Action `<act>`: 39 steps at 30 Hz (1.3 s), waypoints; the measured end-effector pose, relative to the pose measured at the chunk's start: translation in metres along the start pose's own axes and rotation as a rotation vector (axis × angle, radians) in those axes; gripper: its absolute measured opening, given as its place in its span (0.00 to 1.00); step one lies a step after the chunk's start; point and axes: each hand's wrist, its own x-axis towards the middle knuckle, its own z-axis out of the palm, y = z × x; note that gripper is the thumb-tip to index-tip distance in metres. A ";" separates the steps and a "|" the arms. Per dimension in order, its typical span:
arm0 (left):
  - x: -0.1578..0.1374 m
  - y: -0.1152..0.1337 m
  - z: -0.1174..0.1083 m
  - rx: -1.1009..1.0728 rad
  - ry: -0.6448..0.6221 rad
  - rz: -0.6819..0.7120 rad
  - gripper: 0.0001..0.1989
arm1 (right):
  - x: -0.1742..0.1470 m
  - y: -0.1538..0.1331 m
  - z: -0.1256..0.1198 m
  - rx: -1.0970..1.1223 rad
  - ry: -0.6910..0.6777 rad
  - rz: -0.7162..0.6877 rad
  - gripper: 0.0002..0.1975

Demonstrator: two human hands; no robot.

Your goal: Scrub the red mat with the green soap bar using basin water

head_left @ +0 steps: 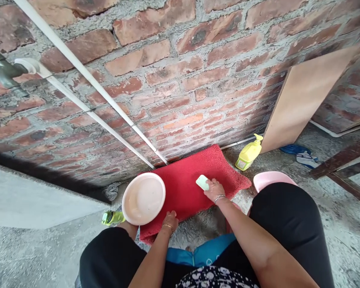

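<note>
A red shaggy mat lies at the foot of the brick wall. My right hand is over its middle, closed on a pale green rounded block that lies flat against the pile. The block's underside is hidden, so whether it is a brush or a soap bar I cannot tell. At the mat's near edge, my left hand has its fingers curled round the border. Left of that hand, a pale pink basin overlaps the mat's left end.
A yellow pump bottle stands beyond the mat's right end, by a leaning board. Near my right knee is a pink plastic item. A green bottle lies left of the basin. White pipes run down the wall.
</note>
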 end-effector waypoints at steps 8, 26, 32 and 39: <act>-0.003 -0.022 0.003 -0.029 -0.020 -0.031 0.15 | -0.015 -0.082 0.048 -0.104 -0.160 -0.434 0.23; 0.023 0.004 -0.003 0.010 -0.054 0.048 0.16 | -0.021 0.113 -0.025 0.121 0.131 0.694 0.30; 0.015 -0.004 -0.003 -0.027 -0.038 0.050 0.13 | -0.003 0.011 0.003 0.002 0.017 0.014 0.26; 0.015 -0.017 0.004 -0.058 -0.046 0.022 0.11 | -0.021 -0.045 0.042 -0.140 -0.207 -0.401 0.24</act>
